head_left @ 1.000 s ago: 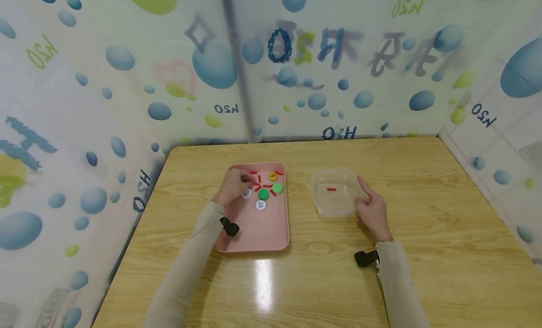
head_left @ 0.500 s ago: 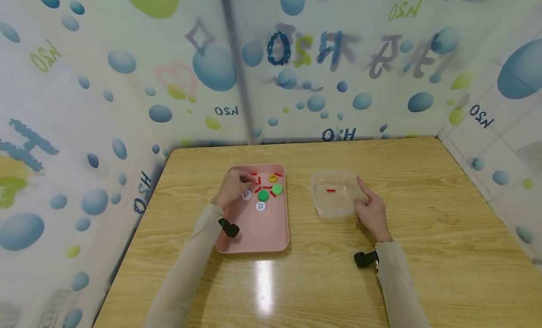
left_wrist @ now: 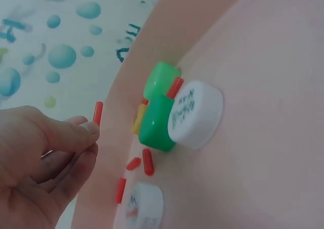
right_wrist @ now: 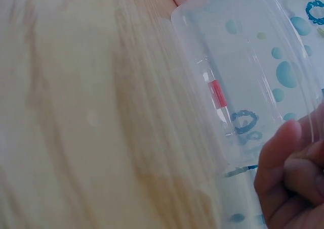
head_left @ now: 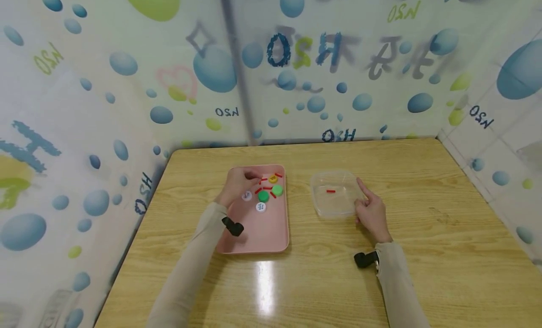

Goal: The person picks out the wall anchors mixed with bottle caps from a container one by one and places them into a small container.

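Observation:
My left hand (head_left: 237,183) is over the far left of a pink tray (head_left: 258,234), pinching a small red rod (left_wrist: 98,112) between thumb and fingertips. Below it in the tray lie more red rods (left_wrist: 148,162), two white bottle caps (left_wrist: 195,115) with dark print, a dark green cap (head_left: 263,196), a light green cap (head_left: 277,190) and a yellow cap (head_left: 273,179). My right hand (head_left: 371,212) grips the right side of a clear plastic container (head_left: 322,208), index finger along its wall, the others curled. One red rod (head_left: 331,191) lies inside the container.
Tray and container stand side by side on a wooden table (head_left: 322,281), with a strip of tabletop between them. Behind the table's far edge rises a wall (head_left: 360,74) printed with blue and green drops. Dark wrist cameras (head_left: 233,226) sit on both sleeves.
My left hand has lifted slightly from among the rods, with one pinched in its fingertips and turned nearly level. The right hand and the container have kept their place.

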A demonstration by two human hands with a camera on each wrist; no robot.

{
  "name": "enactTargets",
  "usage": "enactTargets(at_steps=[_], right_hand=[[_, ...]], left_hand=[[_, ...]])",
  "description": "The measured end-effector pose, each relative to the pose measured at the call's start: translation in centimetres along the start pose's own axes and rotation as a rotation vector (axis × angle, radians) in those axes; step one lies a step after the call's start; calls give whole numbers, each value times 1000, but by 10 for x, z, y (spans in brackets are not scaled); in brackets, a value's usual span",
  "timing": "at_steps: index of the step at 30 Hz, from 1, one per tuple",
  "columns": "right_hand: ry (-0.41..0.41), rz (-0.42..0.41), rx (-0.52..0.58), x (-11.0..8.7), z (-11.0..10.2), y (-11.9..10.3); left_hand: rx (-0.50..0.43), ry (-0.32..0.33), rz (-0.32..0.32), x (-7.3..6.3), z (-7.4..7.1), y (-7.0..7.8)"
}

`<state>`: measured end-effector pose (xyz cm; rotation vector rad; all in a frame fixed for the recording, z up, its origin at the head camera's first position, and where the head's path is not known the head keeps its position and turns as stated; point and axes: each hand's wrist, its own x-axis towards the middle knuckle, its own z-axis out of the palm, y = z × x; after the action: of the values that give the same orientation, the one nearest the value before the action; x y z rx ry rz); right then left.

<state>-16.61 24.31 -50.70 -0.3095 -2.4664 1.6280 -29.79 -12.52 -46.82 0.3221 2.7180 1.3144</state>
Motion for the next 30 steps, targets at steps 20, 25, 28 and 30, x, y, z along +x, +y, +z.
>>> enactTargets(at_steps=[20,25,28,30], right_hand=[[-11,21,53,-1,-1,1],[-14,10,51,0,-3,0],[-16,9,55,-1,-3,-1],[-15,11,55,0,-3,0]], left_hand=[[-83,-116,81,15,23,43],[-98,-128,120,15,32,52],[-104,-146,140,14,37,59],[-108,-163,148,15,40,64]])
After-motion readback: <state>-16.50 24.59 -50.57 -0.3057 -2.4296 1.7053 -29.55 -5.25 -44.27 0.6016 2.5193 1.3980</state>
